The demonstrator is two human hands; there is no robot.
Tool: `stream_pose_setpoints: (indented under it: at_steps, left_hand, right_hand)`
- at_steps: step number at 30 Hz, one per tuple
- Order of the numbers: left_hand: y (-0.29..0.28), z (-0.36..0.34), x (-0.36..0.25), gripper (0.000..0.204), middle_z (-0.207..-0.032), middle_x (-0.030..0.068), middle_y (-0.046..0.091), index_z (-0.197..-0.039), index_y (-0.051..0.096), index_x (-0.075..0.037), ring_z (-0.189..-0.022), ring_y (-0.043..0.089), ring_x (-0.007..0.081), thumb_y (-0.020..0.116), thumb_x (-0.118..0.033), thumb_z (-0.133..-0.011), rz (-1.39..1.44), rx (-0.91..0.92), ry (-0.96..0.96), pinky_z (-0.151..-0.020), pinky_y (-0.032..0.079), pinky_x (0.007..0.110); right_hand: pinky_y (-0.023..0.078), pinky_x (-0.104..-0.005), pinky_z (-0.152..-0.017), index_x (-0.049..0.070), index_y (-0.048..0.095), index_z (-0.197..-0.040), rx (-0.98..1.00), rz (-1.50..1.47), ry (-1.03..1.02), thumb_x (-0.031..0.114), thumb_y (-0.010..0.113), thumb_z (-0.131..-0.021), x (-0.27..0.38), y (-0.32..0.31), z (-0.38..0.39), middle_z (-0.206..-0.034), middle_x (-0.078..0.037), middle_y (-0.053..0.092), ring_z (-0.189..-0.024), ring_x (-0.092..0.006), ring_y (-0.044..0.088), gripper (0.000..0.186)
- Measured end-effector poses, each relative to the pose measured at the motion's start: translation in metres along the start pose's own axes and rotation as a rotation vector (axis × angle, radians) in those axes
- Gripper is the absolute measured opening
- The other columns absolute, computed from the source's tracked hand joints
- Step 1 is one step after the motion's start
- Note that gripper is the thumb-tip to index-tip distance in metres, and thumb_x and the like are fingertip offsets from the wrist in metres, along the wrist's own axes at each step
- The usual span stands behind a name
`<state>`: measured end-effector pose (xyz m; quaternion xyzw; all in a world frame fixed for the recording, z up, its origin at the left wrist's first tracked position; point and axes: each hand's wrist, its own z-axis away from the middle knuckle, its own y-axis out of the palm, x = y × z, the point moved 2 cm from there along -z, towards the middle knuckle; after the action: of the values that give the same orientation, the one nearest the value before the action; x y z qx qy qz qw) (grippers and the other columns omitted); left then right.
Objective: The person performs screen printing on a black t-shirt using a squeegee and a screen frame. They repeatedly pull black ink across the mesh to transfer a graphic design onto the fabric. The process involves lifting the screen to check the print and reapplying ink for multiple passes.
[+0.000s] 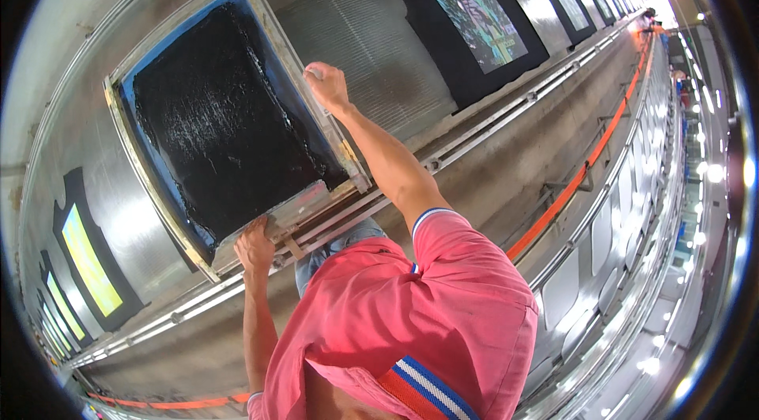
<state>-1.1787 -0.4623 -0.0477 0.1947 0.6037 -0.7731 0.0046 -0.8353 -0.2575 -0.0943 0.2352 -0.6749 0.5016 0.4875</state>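
In the head view, the right hand (326,86) is closed around the right rail of a wooden frame (281,39). The frame lies ahead of the left hand (254,246) and to the left of the right one, with black ink (209,104) spread inside. The left hand's fingers bend over the near edge, beside a pale bar (304,205); which it grips cannot be told. Beyond the right hand, rightward, lies a black shirt (474,21).

Head-worn fisheye, looking steeply down from close over pink shirt (427,286) and screen frame (266,13).
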Motion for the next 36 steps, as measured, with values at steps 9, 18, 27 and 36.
stream_pose_setpoints:
  at_steps: [9, 18, 27, 36]
  left_hand:
    - [-0.053, 0.020, 0.021, 0.038, -0.112, 0.0116, 0.073, -0.110, 0.075, -0.011, -0.101, 0.070, 0.0336, 0.058, -0.001, -0.077, -0.021, 0.046, -0.050, -0.089, 0.055, 0.043]
    - [-0.013, 0.000, 0.035, 0.033, -0.116, 0.0070, 0.073, -0.104, 0.075, -0.011, -0.127, 0.056, 0.0342, 0.074, -0.003, -0.073, -0.198, 0.039, -0.146, -0.118, 0.020, 0.063]
    - [-0.014, 0.016, 0.079, 0.052, -0.116, 0.0119, 0.067, -0.116, 0.068, -0.012, -0.118, 0.058, 0.0345, 0.084, -0.006, -0.067, -0.210, 0.106, -0.321, -0.105, 0.042, 0.048]
    - [-0.024, 0.006, 0.044, 0.035, -0.101, 0.0149, 0.070, -0.109, 0.069, -0.007, -0.101, 0.062, 0.0390, 0.058, 0.003, -0.078, -0.371, 0.207, -0.318, -0.091, 0.048, 0.050]
  right_hand:
    - [0.053, -0.0481, -0.084, 0.010, 0.072, -0.104, 0.013, 0.023, 0.087, 0.032, 0.064, -0.090, 0.038, 0.030, 0.033, -0.100, -0.022, 0.072, -0.097, -0.0435, 0.067, 0.027]
    - [0.057, -0.0508, -0.077, 0.011, 0.067, -0.110, 0.153, -0.024, 0.214, 0.018, 0.053, -0.093, 0.005, 0.024, 0.017, -0.092, -0.022, 0.072, -0.085, -0.0404, 0.071, 0.023]
    - [0.055, -0.0572, -0.065, 0.003, 0.054, -0.125, 0.289, -0.345, 0.307, 0.011, 0.050, -0.092, 0.010, 0.010, 0.017, -0.079, -0.028, 0.068, -0.072, -0.0454, 0.069, 0.034]
    - [0.054, -0.0551, -0.072, -0.001, 0.051, -0.117, 0.493, -0.418, 0.311, 0.003, 0.048, -0.091, -0.003, 0.009, 0.006, -0.086, -0.029, 0.066, -0.078, -0.0451, 0.068, 0.027]
